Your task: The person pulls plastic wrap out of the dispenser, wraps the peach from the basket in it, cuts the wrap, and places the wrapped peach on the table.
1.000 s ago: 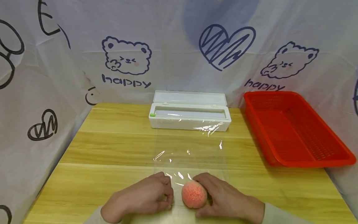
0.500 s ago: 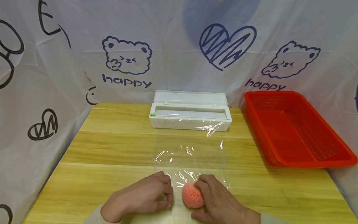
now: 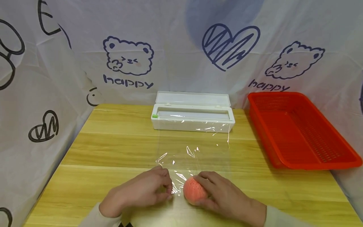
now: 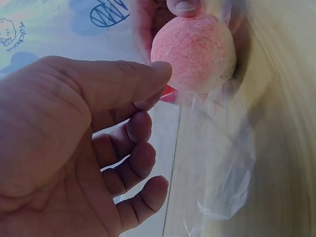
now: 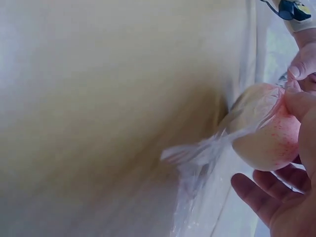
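A pink and pale peach (image 3: 194, 190) sits at the near end of a sheet of cling film (image 3: 195, 160), which runs back to a white dispenser box (image 3: 194, 121). My right hand (image 3: 227, 197) grips the peach from the right. In the right wrist view, its thumb presses film against the peach (image 5: 274, 140), and gathered film (image 5: 197, 150) hangs off the side. My left hand (image 3: 141, 189) is at the film's left edge, thumb and index finger pinched together on it. The left wrist view shows its other fingers loosely curled near the peach (image 4: 195, 54).
The dispenser's lid (image 3: 193, 98) stands raised against the printed cloth (image 3: 181, 47) at the back. A red plastic basket (image 3: 300, 132) is on the right of the wooden table (image 3: 107, 151). Cloth also hangs along the left side.
My right hand has closed around the peach and turned it slightly, shifting it a little away from me. My left hand has moved slightly forward, and the film's creases have changed.
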Available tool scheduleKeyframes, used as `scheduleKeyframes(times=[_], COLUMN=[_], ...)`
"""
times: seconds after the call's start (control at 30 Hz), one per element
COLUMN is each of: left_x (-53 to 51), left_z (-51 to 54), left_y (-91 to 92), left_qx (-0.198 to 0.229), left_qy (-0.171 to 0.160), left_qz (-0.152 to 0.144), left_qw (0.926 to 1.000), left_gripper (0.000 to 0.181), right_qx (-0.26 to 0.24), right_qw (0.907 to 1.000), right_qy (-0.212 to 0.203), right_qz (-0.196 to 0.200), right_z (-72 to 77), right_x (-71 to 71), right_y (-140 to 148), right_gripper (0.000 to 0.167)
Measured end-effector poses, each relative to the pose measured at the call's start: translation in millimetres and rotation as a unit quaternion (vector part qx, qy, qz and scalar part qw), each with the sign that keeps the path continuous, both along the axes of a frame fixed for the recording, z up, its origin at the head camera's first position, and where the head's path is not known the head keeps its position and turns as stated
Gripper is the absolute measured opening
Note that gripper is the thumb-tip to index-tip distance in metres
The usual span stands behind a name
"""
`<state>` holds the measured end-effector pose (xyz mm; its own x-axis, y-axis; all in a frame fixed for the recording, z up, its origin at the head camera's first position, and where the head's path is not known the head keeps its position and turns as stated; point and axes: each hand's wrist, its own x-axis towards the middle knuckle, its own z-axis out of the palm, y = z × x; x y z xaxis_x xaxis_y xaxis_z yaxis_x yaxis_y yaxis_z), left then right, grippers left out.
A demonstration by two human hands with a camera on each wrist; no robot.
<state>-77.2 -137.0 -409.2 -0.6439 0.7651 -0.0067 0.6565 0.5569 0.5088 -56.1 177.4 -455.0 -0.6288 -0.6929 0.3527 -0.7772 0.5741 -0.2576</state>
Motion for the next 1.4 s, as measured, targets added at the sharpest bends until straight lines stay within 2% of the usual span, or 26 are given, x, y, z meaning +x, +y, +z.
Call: scheduleKeyframes(times=[0.1, 0.27, 0.37, 0.47, 0.53, 0.6, 0.67, 0.77, 0.9, 1.0, 1.07, 1.13, 1.2, 1.3, 1.4], left_x=[-2.5, -3.4, -1.3, 1.2, 1.9, 1.9, 1.6, 1.5, -0.6, -2.6, -3.7, -4.4, -5.2, -6.8, -10.0], left_z=[0.3, 0.9, 1.1, -1.7, -6.2, -11.3, -16.4, -21.9, -25.2, -24.6, -23.7, -22.8, -22.1, -20.8, -19.9], left_y=[-1.4, 0.4, 10.6, 28.5, 41.3, 52.3, 60.7, 67.1, 68.2, 67.5, 66.7, 66.2, 65.8, 65.6, 65.6], left_qx=[0.004, 0.017, 0.018, 0.014, 0.017, 0.017, 0.019, 0.017, 0.020, 0.014, 0.008, 0.002, -0.003, -0.008, -0.008], left_qy=[-0.009, -0.010, 0.025, 0.077, 0.103, 0.107, 0.102, 0.081, 0.053, 0.038, 0.029, 0.022, 0.018, 0.014, 0.014], left_qz=[0.010, 0.033, 0.044, 0.037, 0.027, 0.022, 0.023, 0.026, 0.027, 0.028, 0.031, 0.034, 0.038, 0.038, 0.032], left_qw=[0.9999, 0.9993, 0.9986, 0.9963, 0.9942, 0.9938, 0.9944, 0.9962, 0.9980, 0.9988, 0.9991, 0.9992, 0.9991, 0.9992, 0.9993], left_gripper=[0.015, 0.011, 0.038, 0.072, 0.085, 0.091, 0.090, 0.084, 0.076, 0.072, 0.070, 0.071, 0.072, 0.072, 0.070], right_qx=[0.013, 0.035, 0.041, 0.040, 0.036, 0.029, 0.022, 0.005, -0.030, -0.033, -0.019, 0.010, 0.042, 0.079, 0.079], right_qw=[0.9999, 0.9979, 0.9955, 0.9939, 0.9932, 0.9922, 0.9902, 0.9812, 0.9542, 0.9371, 0.9344, 0.9343, 0.9356, 0.9322, 0.9345], right_qy=[-0.009, -0.054, -0.083, -0.101, -0.110, -0.120, -0.137, -0.192, -0.293, -0.334, -0.336, -0.337, -0.339, -0.352, -0.347], right_qz=[-0.001, -0.011, -0.017, -0.017, -0.015, -0.014, -0.015, -0.020, -0.050, -0.097, -0.118, -0.116, -0.088, -0.025, -0.008], right_z=[2.8, 9.4, 12.1, 12.8, 12.7, 12.2, 12.4, 15.8, 27.2, 37.9, 44.1, 48.4, 50.7, 50.4, 48.7], right_x=[-3.7, -7.1, -9.0, -10.7, -12.2, -13.9, -15.5, -17.9, -20.1, -20.4, -19.6, -18.2, -16.5, -16.9, -22.6], right_y=[0, -1, -1, 0, 0, 0, 0, 1, 7, 11, 14, 18, 22, 28, 34], right_gripper=[0.066, 0.065, 0.065, 0.063, 0.063, 0.062, 0.060, 0.055, 0.052, 0.043, 0.036, 0.038, 0.039, 0.028, 0.026])
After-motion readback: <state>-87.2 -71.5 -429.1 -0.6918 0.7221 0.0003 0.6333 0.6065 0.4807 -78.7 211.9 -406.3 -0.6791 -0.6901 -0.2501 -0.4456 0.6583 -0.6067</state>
